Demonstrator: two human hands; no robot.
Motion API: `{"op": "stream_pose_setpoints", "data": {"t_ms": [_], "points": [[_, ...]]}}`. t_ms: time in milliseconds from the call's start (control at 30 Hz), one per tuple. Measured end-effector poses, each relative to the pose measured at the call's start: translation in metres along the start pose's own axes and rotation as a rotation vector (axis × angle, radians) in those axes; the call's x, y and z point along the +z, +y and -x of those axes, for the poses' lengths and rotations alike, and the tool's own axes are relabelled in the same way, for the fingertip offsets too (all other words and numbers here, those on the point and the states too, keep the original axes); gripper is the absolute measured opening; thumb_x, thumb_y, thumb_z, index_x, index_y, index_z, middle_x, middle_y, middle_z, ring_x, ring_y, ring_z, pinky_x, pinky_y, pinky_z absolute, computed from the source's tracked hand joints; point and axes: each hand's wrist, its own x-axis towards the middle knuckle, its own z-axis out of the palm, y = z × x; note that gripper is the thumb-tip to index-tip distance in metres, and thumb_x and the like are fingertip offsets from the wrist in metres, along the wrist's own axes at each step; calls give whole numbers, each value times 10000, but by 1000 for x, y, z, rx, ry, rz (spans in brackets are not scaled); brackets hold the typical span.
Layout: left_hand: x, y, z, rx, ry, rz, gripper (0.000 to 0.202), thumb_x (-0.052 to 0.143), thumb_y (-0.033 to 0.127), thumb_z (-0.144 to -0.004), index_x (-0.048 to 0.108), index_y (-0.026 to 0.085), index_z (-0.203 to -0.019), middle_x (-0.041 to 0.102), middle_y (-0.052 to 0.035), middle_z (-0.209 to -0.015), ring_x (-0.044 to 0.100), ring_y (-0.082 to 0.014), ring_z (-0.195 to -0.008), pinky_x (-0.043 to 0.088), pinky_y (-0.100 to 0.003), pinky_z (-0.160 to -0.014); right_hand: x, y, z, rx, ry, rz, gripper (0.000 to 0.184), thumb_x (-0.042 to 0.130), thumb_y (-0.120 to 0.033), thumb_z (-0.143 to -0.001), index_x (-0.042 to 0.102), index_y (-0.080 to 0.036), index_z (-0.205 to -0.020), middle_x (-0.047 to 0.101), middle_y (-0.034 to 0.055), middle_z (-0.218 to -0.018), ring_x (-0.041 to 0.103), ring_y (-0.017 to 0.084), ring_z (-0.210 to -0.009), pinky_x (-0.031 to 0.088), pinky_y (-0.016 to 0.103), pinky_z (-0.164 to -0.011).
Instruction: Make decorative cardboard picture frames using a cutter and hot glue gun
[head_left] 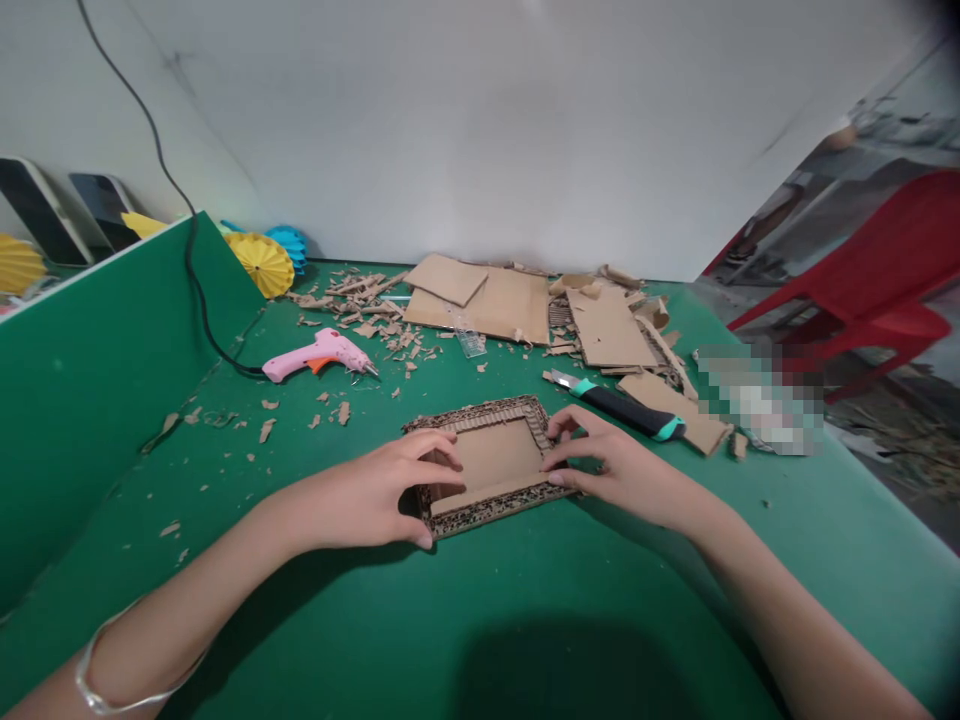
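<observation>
A shallow rectangular cardboard tray [499, 450] with thick corrugated walls lies on the green table, tilted slightly in my view. My left hand [397, 485] grips its left end, thumb at the near left corner and fingers reaching over the wall. At the right end, my right hand [600, 460] has its thumb and fingers closed around the wall near the front right corner. Just beyond my right hand rests a black and teal utility knife [626, 408] with its blade out. A pink glue gun [319, 355] with an orange trigger lies to the far left of the tray.
Cardboard sheets [502, 305] and many torn scraps [367, 300] spread along the wall. A green divider [120, 380] borders the left side, with a black cord [196, 290] draped over it. Yellow and blue paper fans [259, 265] sit behind. A red chair [885, 260] stands right.
</observation>
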Motion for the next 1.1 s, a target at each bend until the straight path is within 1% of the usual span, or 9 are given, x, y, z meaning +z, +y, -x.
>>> {"op": "stream_pose_setpoints", "data": {"t_ms": [100,333,533,700,800,867,967,1033,1100], "points": [[-2,-3,0,-12,-32,2,375,670,283,-731,572,292,-1093,419,-7,-1303,247,-234,-1315,286,-359,-1045,0,-1,0,-5,4,-12,234,497,-406,-835,681,-266,-865,414,59,-1080,480,200,-975,442,342,-815],[2,0,-1,19,12,11,213,646,301,-750,628,240,-953,486,-37,-1240,328,-246,-1277,316,-396,-1029,2,2,-1,-37,22,-3,267,456,-390,-858,689,-261,-872,419,69,-1080,478,213,-981,444,376,-823],[2,3,-1,5,41,-11,133,576,322,-806,639,224,-869,511,-47,-1210,356,-245,-1258,351,-398,-994,1,8,-1,-39,8,-70,283,391,-352,-887,655,-275,-951,426,74,-1085,527,197,-890,493,350,-692],[3,4,-2,4,42,-51,135,532,300,-834,631,222,-885,510,-44,-1205,361,-226,-1253,346,-378,-996,0,3,1,-12,-5,-26,264,437,-406,-863,657,-265,-902,415,68,-1111,524,197,-930,491,349,-736],[6,3,-3,23,77,-55,122,502,254,-848,613,208,-873,530,-47,-1168,385,-209,-1229,354,-356,-983,0,-1,2,-5,5,22,263,469,-436,-841,666,-265,-882,432,65,-1106,508,210,-986,465,373,-817],[7,4,-4,31,119,-50,102,496,236,-847,587,196,-863,559,-50,-1106,438,-198,-1169,382,-340,-942,1,-2,1,-20,31,38,241,482,-414,-839,664,-256,-839,455,65,-1107,499,217,-1019,449,384,-851],[7,6,-4,-19,194,-57,86,487,235,-843,555,183,-830,600,-36,-942,547,-171,-941,431,-309,-814,3,-2,1,-82,107,33,194,494,-355,-842,646,-236,-822,527,73,-1091,511,224,-1025,442,401,-861],[6,8,-3,-73,237,-50,103,488,261,-843,554,185,-821,605,-16,-861,560,-150,-813,434,-283,-730,4,-2,0,-131,171,13,166,494,-313,-846,634,-225,-841,599,75,-1002,547,218,-969,451,403,-842],[6,9,-2,-100,265,-7,131,497,305,-845,572,198,-854,614,-2,-838,565,-139,-777,429,-260,-688,5,-2,1,-166,235,-29,140,496,-269,-844,627,-217,-842,639,64,-898,582,200,-883,476,378,-788]]}}
